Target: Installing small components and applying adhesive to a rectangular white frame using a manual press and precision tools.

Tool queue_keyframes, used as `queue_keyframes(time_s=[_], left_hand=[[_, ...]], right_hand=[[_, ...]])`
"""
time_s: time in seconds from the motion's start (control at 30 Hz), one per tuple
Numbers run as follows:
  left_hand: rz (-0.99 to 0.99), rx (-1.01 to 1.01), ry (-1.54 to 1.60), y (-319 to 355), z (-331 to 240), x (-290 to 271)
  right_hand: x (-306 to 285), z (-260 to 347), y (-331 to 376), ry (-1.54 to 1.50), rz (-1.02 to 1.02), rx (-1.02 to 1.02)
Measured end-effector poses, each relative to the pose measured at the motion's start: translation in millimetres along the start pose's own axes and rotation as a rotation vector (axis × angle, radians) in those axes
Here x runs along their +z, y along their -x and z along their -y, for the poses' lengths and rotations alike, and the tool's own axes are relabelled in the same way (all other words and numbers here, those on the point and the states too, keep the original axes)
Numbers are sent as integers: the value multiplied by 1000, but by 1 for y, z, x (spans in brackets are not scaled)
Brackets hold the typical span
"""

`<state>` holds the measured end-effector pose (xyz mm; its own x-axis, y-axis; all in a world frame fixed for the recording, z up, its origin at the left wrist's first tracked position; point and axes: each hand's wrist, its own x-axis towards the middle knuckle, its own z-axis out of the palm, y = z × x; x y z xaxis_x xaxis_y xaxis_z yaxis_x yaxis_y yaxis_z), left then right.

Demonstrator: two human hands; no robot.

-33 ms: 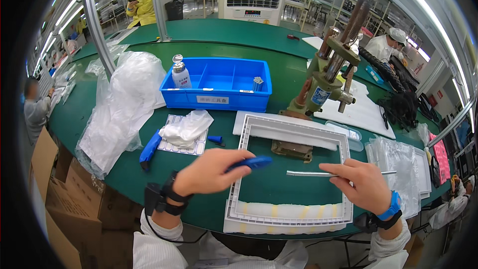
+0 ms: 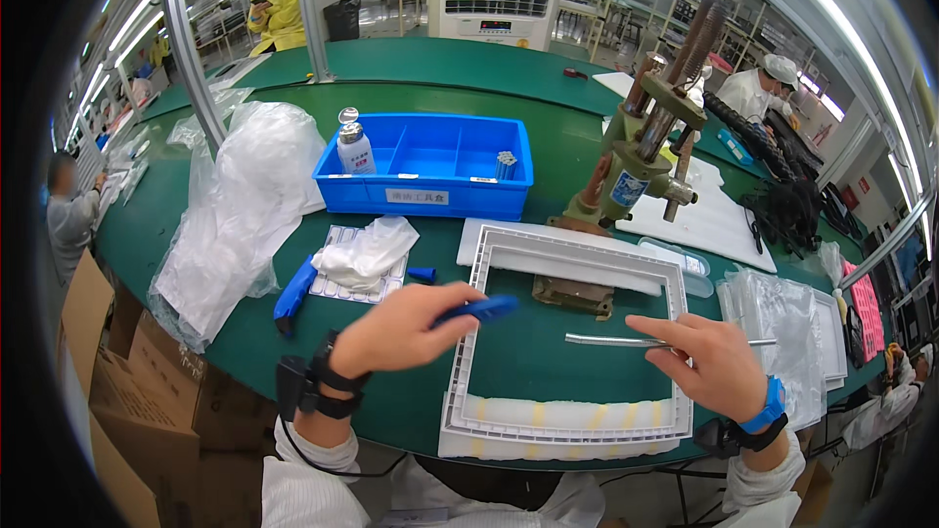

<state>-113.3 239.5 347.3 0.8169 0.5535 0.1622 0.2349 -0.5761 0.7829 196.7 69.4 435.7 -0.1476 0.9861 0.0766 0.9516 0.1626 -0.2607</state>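
My left hand (image 2: pixel 406 330) is closed round a blue hand tool (image 2: pixel 492 308) with a rounded end; its exact kind is hidden by my fingers. That hand hovers at the left side of a white rectangular plastic frame (image 2: pixel 677 301). My right hand (image 2: pixel 712 360), over the frame's right side, grips a thin silvery metal rod (image 2: pixel 604 340) held roughly level, its tip pointing left across the frame's opening. The frame lies flat, resting on a white foam strip (image 2: pixel 567 415) with yellow bands at the near side and another foam piece (image 2: pixel 587 272) at the far side.
A green press (image 2: pixel 631 171) stands behind the frame. A blue divided bin (image 2: pixel 421 198) holds a white bottle (image 2: pixel 356 151). Left lie a blue-handled tool (image 2: pixel 294 295), a white cloth (image 2: pixel 367 256) and plastic sheeting (image 2: pixel 240 205). Bagged white parts (image 2: pixel 778 332) sit right.
My left hand has shifted slightly left and up, carrying the blue tool with it. The right hand and the metal rod have barely moved.
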Motion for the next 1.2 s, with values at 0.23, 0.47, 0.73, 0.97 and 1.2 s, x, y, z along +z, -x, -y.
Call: queue_keyframes(time_s=[0.23,0.47,0.73,0.97,1.2], left_hand=[[253,-399,-173,13,55,-15],[-28,97,-407,11,52,-9],[-55,89,296,-19,-79,44],[81,57,373,-26,-96,68],[187,-189,642,-29,-103,74]], right_hand=[[20,-9,21,-114,-57,-31],[20,-2,43,-205,-64,17],[27,-5,65,-131,-131,-19],[32,-3,78,-90,-200,-12],[40,0,89,-74,-224,-29]])
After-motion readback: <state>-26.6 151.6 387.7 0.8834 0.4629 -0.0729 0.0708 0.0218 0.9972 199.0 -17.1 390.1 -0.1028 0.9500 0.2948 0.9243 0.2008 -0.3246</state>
